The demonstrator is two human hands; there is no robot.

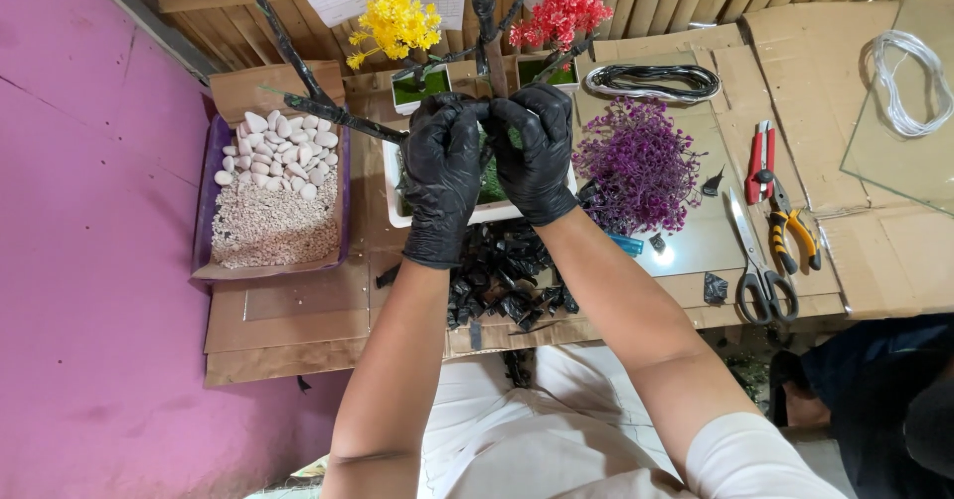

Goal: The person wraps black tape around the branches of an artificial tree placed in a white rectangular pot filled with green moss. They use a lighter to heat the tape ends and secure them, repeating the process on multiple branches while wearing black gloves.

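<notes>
Hands in black gloves are meeting over a small white rectangular pot (pixel 397 211) at the middle of the cardboard-covered table (pixel 298 320). Both the left hand (pixel 444 176) and the right hand (pixel 537 156) are curling their fingers tight around the base of a dark, black-wrapped trunk (pixel 489 37), which is standing upright and rising out of the pot. The trunk is looking rough and bark-like, and a long branch (pixel 328 109) of the same black wrapping is stretching off to the left over a purple tray of white pebbles and gravel (pixel 273 196). Green moss is showing inside the pot between the gloves. Black scraps (pixel 502 280) are lying heaped just in front of the pot. A purple artificial bush (pixel 638 166) is sitting just right of the right hand, with scissors (pixel 755 260) and pliers (pixel 790 226) further right.
</notes>
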